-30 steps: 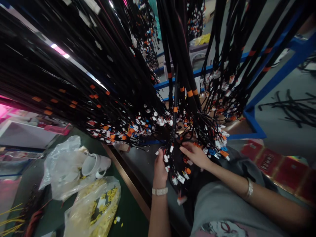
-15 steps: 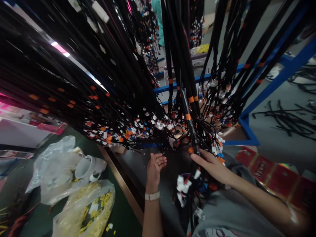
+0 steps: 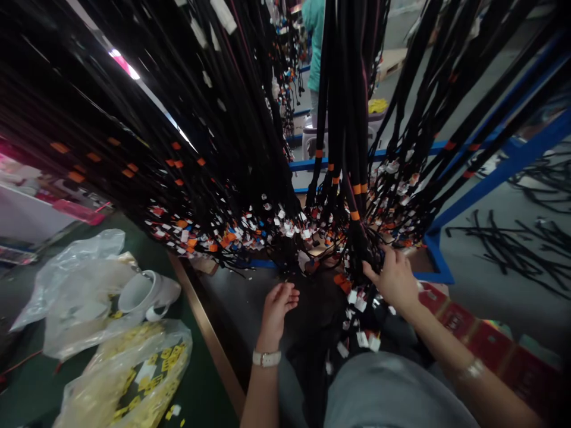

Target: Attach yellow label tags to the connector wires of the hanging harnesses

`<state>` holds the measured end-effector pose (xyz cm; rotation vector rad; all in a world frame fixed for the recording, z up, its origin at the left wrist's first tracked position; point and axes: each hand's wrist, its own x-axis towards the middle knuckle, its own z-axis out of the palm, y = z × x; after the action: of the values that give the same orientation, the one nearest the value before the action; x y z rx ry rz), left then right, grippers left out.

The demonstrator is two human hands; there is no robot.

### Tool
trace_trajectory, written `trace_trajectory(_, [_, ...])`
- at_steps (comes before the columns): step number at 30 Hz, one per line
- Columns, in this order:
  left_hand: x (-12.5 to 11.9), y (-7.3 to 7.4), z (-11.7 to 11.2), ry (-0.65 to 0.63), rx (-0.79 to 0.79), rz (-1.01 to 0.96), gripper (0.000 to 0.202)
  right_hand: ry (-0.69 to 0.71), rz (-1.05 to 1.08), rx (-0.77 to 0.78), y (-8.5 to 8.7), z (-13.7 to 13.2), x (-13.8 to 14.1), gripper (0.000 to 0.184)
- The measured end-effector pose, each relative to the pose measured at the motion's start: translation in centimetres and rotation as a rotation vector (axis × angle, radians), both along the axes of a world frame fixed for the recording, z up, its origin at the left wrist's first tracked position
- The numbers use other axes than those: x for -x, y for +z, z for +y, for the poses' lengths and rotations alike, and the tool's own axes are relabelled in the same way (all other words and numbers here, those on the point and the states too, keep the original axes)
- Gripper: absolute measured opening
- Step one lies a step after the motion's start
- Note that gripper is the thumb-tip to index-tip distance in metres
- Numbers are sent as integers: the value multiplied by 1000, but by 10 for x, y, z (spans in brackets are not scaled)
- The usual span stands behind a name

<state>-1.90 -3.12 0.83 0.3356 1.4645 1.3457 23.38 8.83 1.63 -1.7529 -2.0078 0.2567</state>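
My right hand [image 3: 395, 278] is wrapped around the lower part of a black taped wire harness [image 3: 358, 238], its thumb across the front and its fingers partly hidden behind. Orange tape bands mark this bundle. Below the hand, loose branches end in white connectors [image 3: 362, 339] above my lap. My left hand [image 3: 279, 302], with a pale watch [image 3: 266, 358] at the wrist, hovers to the left over the dark surface, fingers loosely curled and nothing visible in them. Close beyond it hang the ends of many other harnesses [image 3: 250, 229], tipped with white, orange and blue connectors.
A blue metal frame [image 3: 439, 252] stands behind and right. On the green table [image 3: 209, 386] at left lie a white mug [image 3: 154, 291] and a clear bag of yellow parts [image 3: 147, 380]. Red cardboard [image 3: 473, 336] is at right. A person in teal [image 3: 316, 44] stands in the background.
My right hand has shifted right and slightly up, with the harness bundle swung right. The white connectors under it have moved right. The left hand stays nearly in place, its fingers a little closer together.
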Motion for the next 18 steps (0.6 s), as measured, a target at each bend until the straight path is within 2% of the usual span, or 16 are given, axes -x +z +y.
trace_trajectory(3, [-2,1,-1,-17,3,26,34,91,72,-125,-21,13,3,53])
trace_trajectory(7, [-6,1,0,-31,16,57,33,168,101,-113,-22,14,-5,57])
trace_trajectory(10, [-9,1,2,-44,29,54,34,202,134,-121,-7,16,-12,58])
trace_trajectory(14, [-13,0,4,-85,44,99,34,191,274,-223,31,27,-4,46])
trace_trajectory(16, [-14,-2,4,-120,44,138,33,321,355,-199,47,34,15,33])
trace_trajectory(18, [-15,-4,3,-161,28,165,31,503,439,-82,55,45,44,29])
